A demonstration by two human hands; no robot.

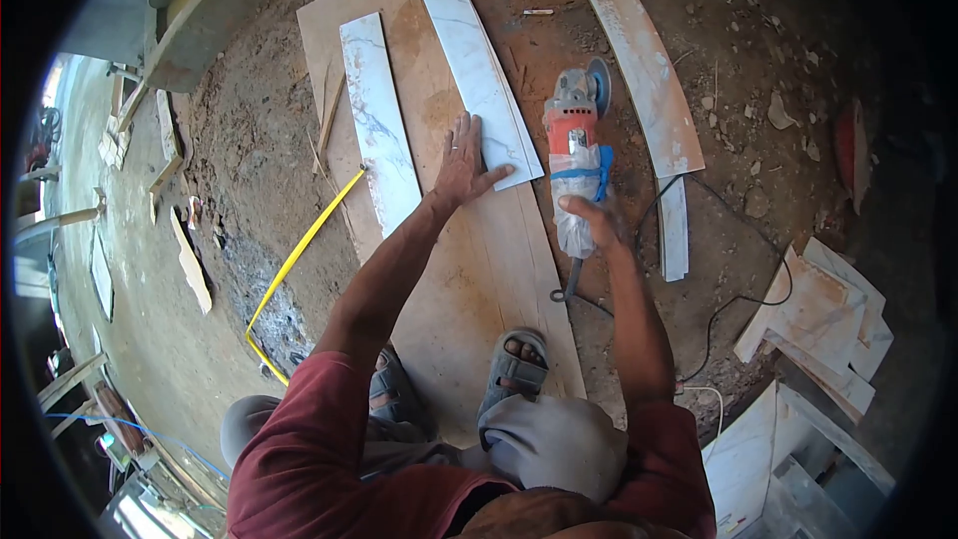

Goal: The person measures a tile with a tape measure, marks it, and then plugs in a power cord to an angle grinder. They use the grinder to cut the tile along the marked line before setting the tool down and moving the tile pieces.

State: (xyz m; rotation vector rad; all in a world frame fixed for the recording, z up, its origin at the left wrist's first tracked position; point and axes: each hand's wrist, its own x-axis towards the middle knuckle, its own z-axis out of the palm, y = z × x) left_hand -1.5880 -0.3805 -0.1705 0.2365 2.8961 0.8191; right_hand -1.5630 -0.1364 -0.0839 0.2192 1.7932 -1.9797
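My left hand (465,162) lies with fingers stretched along the near left edge of a white marbled tile strip (477,70), its thumb across the strip's lower end. Under that strip the edge of another piece shows at the right. To its left is a second marbled strip (374,110), on the same wooden board (449,279). My right hand (596,222) is wrapped round the rear body of a red angle grinder (574,140), which is covered in clear plastic and blue tape. The grinder's disc (599,85) points up and right, apart from the tiles.
A yellow measuring tape (304,238) stretches over the ground at left. Right of the grinder lie a dusty tile strip (644,70) and a looping black cord (788,279). Broken tiles (823,309) are piled at far right. My sandalled feet (514,369) rest on the board.
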